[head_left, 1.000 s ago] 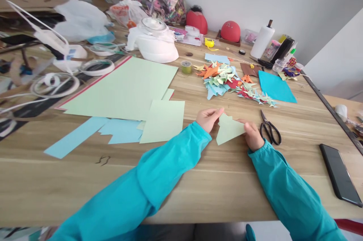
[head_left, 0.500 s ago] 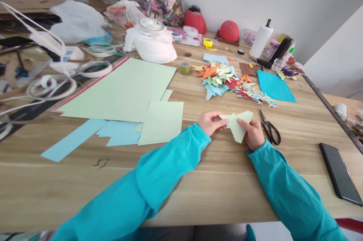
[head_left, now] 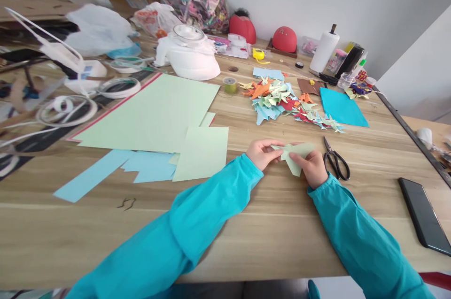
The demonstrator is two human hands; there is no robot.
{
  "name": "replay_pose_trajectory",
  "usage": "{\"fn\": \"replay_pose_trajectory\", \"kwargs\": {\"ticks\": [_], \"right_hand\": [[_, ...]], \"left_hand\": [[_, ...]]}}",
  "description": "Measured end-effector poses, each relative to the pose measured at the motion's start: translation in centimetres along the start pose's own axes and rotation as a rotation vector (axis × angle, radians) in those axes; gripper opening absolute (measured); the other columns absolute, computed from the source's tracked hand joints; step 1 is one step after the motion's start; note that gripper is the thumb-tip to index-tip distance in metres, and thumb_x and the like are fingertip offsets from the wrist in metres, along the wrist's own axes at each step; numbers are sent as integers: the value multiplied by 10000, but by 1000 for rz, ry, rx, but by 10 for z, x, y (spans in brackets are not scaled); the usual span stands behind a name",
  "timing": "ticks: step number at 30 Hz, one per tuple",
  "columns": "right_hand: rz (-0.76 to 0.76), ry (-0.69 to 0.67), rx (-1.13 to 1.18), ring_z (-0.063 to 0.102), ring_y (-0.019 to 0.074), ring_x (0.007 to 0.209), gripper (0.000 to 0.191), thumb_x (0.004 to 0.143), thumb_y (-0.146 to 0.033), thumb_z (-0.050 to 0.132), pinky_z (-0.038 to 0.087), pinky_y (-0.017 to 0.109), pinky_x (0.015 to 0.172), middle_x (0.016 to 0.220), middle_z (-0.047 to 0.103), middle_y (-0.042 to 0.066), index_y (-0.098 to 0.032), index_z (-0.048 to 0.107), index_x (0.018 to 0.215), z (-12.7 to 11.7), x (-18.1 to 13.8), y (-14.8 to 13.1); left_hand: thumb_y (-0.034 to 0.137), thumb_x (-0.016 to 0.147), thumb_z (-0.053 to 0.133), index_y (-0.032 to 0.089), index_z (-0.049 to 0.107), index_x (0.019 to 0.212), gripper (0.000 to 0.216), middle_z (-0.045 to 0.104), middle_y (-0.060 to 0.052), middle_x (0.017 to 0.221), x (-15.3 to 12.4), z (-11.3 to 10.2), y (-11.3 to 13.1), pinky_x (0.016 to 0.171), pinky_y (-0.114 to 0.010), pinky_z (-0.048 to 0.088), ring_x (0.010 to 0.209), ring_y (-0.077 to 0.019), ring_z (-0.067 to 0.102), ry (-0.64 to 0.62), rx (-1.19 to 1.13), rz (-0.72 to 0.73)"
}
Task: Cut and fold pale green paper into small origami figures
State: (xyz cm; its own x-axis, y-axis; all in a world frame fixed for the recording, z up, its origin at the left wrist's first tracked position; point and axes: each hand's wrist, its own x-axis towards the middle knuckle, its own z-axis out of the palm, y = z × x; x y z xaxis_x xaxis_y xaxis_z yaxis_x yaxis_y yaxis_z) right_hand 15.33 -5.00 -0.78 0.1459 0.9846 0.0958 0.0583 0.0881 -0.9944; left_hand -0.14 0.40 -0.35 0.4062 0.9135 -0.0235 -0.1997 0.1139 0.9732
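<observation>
Between my two hands is a pale green folded paper, with a wing-like flap to the right and a point hanging down. My left hand pinches its left end between thumb and fingers. My right hand grips it from the right, the thumb pressed near its middle. Just right of my right hand lie black-handled scissors, blades pointing away. Beyond my hands is a heap of folded paper pieces in orange, green, blue and red.
Green paper sheets and blue paper strips lie on the left. A phone rests at the right edge. Behind stand a thread spool, a white cap, a yellow tape measure and a turquoise sheet.
My right thumb has moved left toward the middle of the green paper. The paper's right flap is now tilted flatter. My left hand keeps its pinch.
</observation>
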Motion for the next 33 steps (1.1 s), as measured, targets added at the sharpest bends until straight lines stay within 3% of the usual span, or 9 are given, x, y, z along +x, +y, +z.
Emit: {"fn": "replay_pose_trajectory", "kwargs": {"ticks": [6, 12, 16, 20, 24, 27, 30, 33], "right_hand": [[38, 40, 97, 628, 192, 732, 178, 599, -282, 753, 489, 307, 644, 801, 709, 28, -217, 722, 762, -2, 1, 2], [190, 92, 245, 556, 130, 469, 176, 544, -250, 770, 428, 248, 436, 599, 671, -5, -199, 701, 698, 0, 2, -5], [194, 19, 231, 537, 121, 418, 182, 553, -254, 764, 408, 230, 386, 565, 659, 0, -179, 696, 704, -1, 2, -5], [140, -57, 193, 553, 123, 425, 167, 592, -266, 749, 438, 237, 412, 597, 667, 2, -180, 690, 723, -3, 2, -1], [97, -135, 184, 560, 125, 442, 178, 645, -314, 719, 452, 240, 438, 575, 647, 4, -172, 677, 744, -4, 1, -2], [91, -184, 236, 592, 148, 531, 366, 728, -503, 594, 470, 255, 464, 679, 666, 50, -160, 668, 831, -3, -2, -4], [64, -178, 295, 618, 192, 659, 555, 685, -644, 542, 494, 279, 485, 827, 672, 88, -165, 646, 945, -2, -3, -4], [14, -131, 227, 603, 181, 665, 422, 640, -521, 679, 500, 271, 492, 813, 666, 64, -181, 666, 890, -1, -2, -3]], "left_hand": [[198, 535, 725, 111, 675, 655, 156, 636, -25, 664, -1, -1, 4, 515, -254, 505, 500, -117, 592, -70, -38, 44], [125, 466, 755, 113, 682, 845, 386, 662, -82, 918, -1, 0, -5, 630, -262, 536, 635, -138, 637, -164, -41, 73], [188, 528, 754, 124, 691, 903, 385, 663, -85, 950, -2, 1, -9, 688, -266, 528, 755, -163, 632, -158, 106, 148], [242, 566, 749, 133, 714, 858, 314, 671, -71, 868, -2, 0, -9, 667, -260, 517, 762, -170, 621, -138, 214, 214], [314, 575, 756, 137, 719, 775, 270, 674, -56, 771, -3, 0, -9, 580, -253, 518, 612, -137, 609, -136, 150, 183], [357, 554, 763, 126, 702, 694, 277, 667, -39, 677, -4, 1, -5, 524, -247, 502, 516, -119, 588, -68, 92, 114], [359, 524, 774, 123, 684, 647, 281, 648, -19, 577, -4, 1, 0, 481, -230, 465, 459, -108, 562, 8, 119, 59], [344, 544, 760, 128, 665, 595, 242, 600, 5, 473, -5, 1, 5, 459, -217, 435, 428, -99, 536, 2, 173, 45]]}}
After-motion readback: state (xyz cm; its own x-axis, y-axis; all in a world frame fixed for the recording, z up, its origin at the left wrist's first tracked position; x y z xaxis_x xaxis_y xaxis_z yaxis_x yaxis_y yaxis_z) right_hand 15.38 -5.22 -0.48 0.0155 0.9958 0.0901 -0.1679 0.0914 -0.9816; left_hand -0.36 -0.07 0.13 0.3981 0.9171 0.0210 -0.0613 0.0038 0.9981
